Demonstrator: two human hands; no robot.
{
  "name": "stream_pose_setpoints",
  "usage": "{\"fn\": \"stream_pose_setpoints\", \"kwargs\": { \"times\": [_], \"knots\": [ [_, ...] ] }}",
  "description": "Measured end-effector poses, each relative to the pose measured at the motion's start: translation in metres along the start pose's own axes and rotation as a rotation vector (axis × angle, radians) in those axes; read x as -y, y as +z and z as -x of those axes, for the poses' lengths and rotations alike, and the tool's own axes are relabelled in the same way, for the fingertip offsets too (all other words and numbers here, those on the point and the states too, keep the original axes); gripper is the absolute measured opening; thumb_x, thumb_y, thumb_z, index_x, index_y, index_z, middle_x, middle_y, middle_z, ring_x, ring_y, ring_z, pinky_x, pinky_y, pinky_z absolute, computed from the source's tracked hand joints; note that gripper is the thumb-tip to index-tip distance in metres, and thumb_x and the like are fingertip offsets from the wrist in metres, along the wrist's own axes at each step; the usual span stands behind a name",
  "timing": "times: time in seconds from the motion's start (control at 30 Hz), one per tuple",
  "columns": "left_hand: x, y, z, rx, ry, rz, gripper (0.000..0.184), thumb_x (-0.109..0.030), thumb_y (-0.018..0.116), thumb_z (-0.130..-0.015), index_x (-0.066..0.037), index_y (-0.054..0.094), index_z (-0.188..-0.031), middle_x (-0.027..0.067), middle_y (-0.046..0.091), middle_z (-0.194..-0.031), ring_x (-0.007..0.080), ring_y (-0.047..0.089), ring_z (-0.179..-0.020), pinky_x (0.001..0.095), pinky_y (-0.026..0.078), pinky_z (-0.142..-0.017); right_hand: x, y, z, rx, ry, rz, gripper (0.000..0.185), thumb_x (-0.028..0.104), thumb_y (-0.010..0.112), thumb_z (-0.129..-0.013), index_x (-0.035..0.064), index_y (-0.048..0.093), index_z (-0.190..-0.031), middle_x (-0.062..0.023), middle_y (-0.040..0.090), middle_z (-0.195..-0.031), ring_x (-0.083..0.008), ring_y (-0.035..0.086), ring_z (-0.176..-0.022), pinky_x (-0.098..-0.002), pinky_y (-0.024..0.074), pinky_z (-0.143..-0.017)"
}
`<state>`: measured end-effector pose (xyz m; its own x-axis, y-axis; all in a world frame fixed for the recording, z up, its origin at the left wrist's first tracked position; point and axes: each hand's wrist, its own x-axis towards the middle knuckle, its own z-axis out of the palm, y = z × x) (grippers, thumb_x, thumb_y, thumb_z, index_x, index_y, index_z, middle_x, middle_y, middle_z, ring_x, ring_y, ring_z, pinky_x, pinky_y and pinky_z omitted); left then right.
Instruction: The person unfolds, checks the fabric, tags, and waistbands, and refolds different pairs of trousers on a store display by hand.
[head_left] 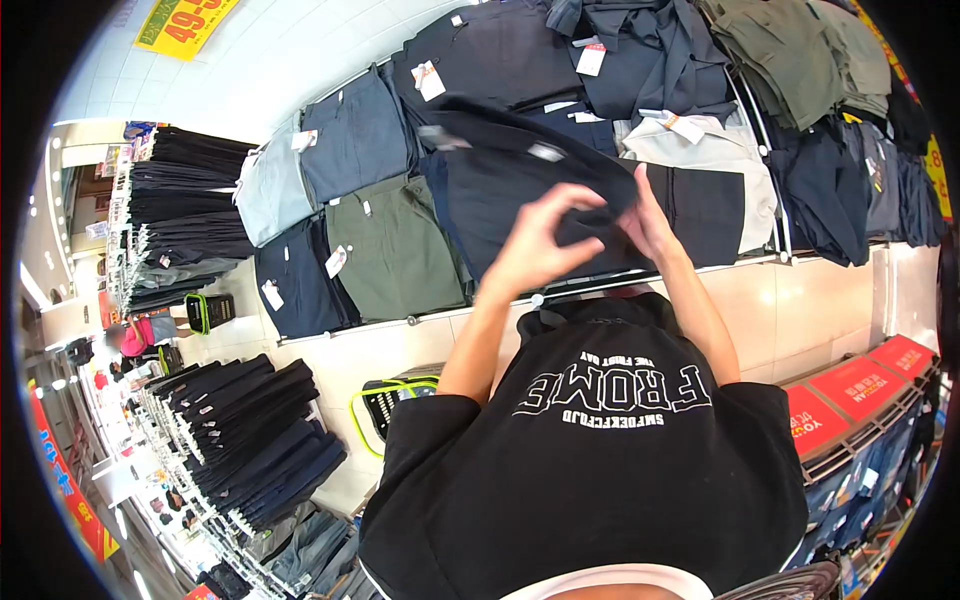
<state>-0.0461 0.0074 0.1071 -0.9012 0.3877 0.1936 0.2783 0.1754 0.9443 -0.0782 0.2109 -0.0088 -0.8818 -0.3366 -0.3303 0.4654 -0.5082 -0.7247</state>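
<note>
My left hand (550,240) is held over a pair of black trousers (500,215), its thumb and fingers curved and apart with nothing between them. Beside it, my right hand (648,218) grips the dark cloth near a fold; some of its fingers are hidden by the fabric. The upper part of the black trousers is lifted and smeared by motion, with a pale label (545,152) on it. Under and around them lie other folded trousers, among them an olive green pair (395,245) to the left and a light beige pair (755,205) to the right.
More folded trousers with tags fill the sloping display rack (420,318). Hanging black trousers (190,205) stand on racks at left. A green-rimmed shopping basket (368,420) is on the floor by my left side. Red boxes (850,390) line a shelf at right.
</note>
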Motion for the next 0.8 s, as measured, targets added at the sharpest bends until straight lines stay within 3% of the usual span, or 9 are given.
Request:
{"fn": "stream_pose_setpoints", "kwargs": {
  "times": [0.03,0.13,0.2,0.33,0.4,0.47,0.53,0.6,0.8],
  "knots": [
    [0.015,0.02,0.004,0.082,-0.013,0.008,0.047,-0.002,0.075,-0.069,-0.003,0.06,-0.113,0.009,0.065,-0.104,0.0217,0.062,-0.1,0.0326,0.046,-0.091,0.001,-0.002,-0.003,0.051,0.136,-0.243,0.071,0.061,0.042,-0.096,0.0015,0.052,-0.133,-0.0141,0.061,-0.125,-0.0206,0.058,-0.114,-0.0345,0.0463,-0.097],
    [0.042,0.056,0.025,0.297,-0.141,-0.012,0.046,0.002,0.073,-0.068,-0.001,0.057,-0.111,0.0145,0.063,-0.107,0.028,0.062,-0.101,0.0355,0.047,-0.091,0.008,-0.002,-0.011,-0.252,0.132,-0.05,0.082,0.073,0.05,-0.084,0.0038,0.056,-0.128,-0.0112,0.064,-0.118,-0.0203,0.064,-0.102,-0.0353,0.054,-0.085],
    [0.056,0.067,0.04,0.324,-0.162,-0.036,0.048,0.004,0.072,-0.066,0.0,0.055,-0.112,0.0144,0.062,-0.105,0.0319,0.062,-0.101,0.0382,0.049,-0.088,0.006,-0.005,-0.007,-0.179,0.216,-0.234,0.079,0.072,0.053,-0.083,0.0048,0.057,-0.125,-0.0104,0.064,-0.116,-0.021,0.066,-0.097,-0.036,0.0562,-0.081],
    [0.065,0.074,0.056,0.243,-0.192,-0.078,0.051,0.0,0.075,-0.067,-0.002,0.055,-0.113,0.0142,0.061,-0.106,0.0317,0.061,-0.1,0.0382,0.049,-0.088,-0.01,-0.026,-0.018,-0.117,0.26,-0.367,0.052,0.047,0.067,-0.087,0.0038,0.063,-0.115,-0.0093,0.068,-0.101,-0.0212,0.067,-0.086,-0.0361,0.0569,-0.078],
    [0.057,0.072,0.059,0.181,-0.188,-0.103,0.052,-0.003,0.077,-0.067,-0.003,0.055,-0.115,0.0138,0.06,-0.106,0.031,0.061,-0.097,0.0375,0.049,-0.087,-0.011,-0.028,-0.026,-0.243,0.146,0.119,0.035,0.026,0.072,-0.085,0.0022,0.064,-0.109,-0.008,0.068,-0.094,-0.0195,0.066,-0.08,-0.0355,0.0567,-0.074],
    [0.048,0.065,0.064,0.163,-0.115,-0.181,0.056,-0.011,0.081,-0.068,-0.004,0.056,-0.117,0.0122,0.06,-0.104,0.0285,0.06,-0.091,0.036,0.049,-0.084,-0.008,-0.032,-0.033,-0.281,0.186,0.08,0.029,0.014,0.071,-0.083,0.0013,0.064,-0.108,-0.0083,0.068,-0.093,-0.0185,0.066,-0.079,-0.0351,0.0563,-0.071],
    [0.055,0.059,0.081,-0.024,-0.09,-0.068,0.048,-0.018,0.081,-0.072,-0.004,0.061,-0.113,0.008,0.062,-0.096,0.0199,0.059,-0.084,0.0331,0.048,-0.077,-0.007,-0.033,-0.039,-0.311,0.206,0.092,0.028,0.013,0.07,-0.083,0.0005,0.064,-0.107,-0.0085,0.068,-0.093,-0.0197,0.066,-0.079,-0.035,0.0567,-0.072],
    [0.07,0.05,0.106,-0.273,-0.274,-0.037,0.034,-0.021,0.077,-0.08,-0.003,0.063,-0.106,0.0051,0.063,-0.088,0.0148,0.059,-0.08,0.0287,0.047,-0.075,-0.008,-0.044,-0.043,-0.258,0.206,0.081,0.027,0.014,0.069,-0.085,-0.0014,0.064,-0.107,-0.0101,0.068,-0.096,-0.0208,0.067,-0.083,-0.0357,0.0572,-0.075],
    [0.116,0.02,0.154,-1.043,-0.993,0.579,0.025,-0.025,0.065,-0.093,-0.002,0.058,-0.097,0.0081,0.062,-0.088,0.0166,0.061,-0.079,0.0285,0.052,-0.07,-0.003,-0.041,-0.039,-0.22,0.245,0.023,0.031,0.023,0.064,-0.09,-0.0018,0.065,-0.108,-0.0102,0.07,-0.1,-0.0201,0.069,-0.086,-0.0356,0.0563,-0.081]
  ]
}}
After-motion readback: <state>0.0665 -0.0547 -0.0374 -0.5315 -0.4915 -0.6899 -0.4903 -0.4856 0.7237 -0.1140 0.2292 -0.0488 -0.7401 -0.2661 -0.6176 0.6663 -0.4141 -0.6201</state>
